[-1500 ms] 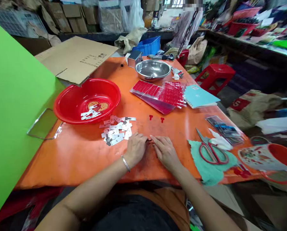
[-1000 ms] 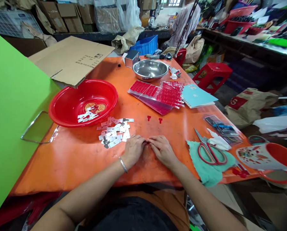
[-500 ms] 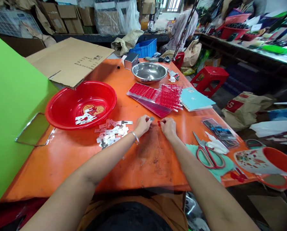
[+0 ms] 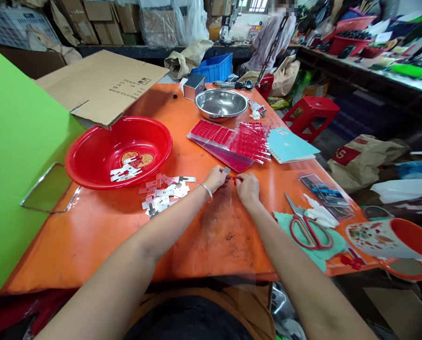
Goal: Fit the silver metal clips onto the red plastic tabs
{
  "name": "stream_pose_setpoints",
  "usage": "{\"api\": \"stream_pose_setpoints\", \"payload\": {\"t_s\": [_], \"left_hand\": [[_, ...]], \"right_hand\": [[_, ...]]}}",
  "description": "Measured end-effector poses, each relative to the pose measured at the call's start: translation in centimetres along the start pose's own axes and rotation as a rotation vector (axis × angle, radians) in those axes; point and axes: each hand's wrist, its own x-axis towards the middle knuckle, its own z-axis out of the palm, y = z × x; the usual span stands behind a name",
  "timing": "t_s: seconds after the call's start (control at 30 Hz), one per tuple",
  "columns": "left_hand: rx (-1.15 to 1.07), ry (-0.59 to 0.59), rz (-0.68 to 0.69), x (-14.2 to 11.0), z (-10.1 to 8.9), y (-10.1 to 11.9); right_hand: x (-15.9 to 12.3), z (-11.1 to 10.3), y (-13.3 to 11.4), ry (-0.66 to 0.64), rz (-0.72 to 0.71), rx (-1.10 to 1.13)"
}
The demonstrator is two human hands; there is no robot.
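Note:
Over the middle of the orange table, my left hand (image 4: 217,178) pinches a small grey-and-white tag (image 4: 227,170) that sticks out past the fingertips. Close on its right, my right hand (image 4: 248,187) is closed on a small red piece (image 4: 235,180), mostly covered by the fingers. The two hands are nearly touching. Left of them lies a loose pile of white, grey and pinkish tags (image 4: 164,192). Similar tags (image 4: 126,172) rest in the red basin (image 4: 90,174). Beyond my hands are clear sheets with rows of red pieces (image 4: 248,139).
A steel bowl (image 4: 221,105), a small box (image 4: 193,87) and a light blue notebook (image 4: 290,144) stand farther back. At right are scissors (image 4: 308,226) on a green cloth and a mug (image 4: 370,236). Cardboard (image 4: 104,85) overhangs the basin. A person (image 4: 272,45) sits in the background.
My left hand has moved right and slightly up, closing the gap to my right hand, with the tag still in its fingers. My right hand has hardly moved.

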Motion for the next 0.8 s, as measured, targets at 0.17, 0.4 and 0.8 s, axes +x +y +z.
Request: {"api": "stream_pose_setpoints", "payload": {"t_s": [0.17, 0.4, 0.8], "left_hand": [[-0.023, 0.010, -0.047, -0.2, 0.1, 0.8], [-0.033, 0.049, -0.064, -0.1, 0.4, 1.0], [-0.127, 0.064, -0.112, -0.1, 0.4, 1.2]], "right_hand": [[-0.4, 0.3, -0.1, 0.032, -0.022, 0.044], [-0.2, 0.4, 0.4, 0.052, -0.026, 0.210], [-2.1, -1.0, 2.0, 0.136, 0.122, 0.775]]}}
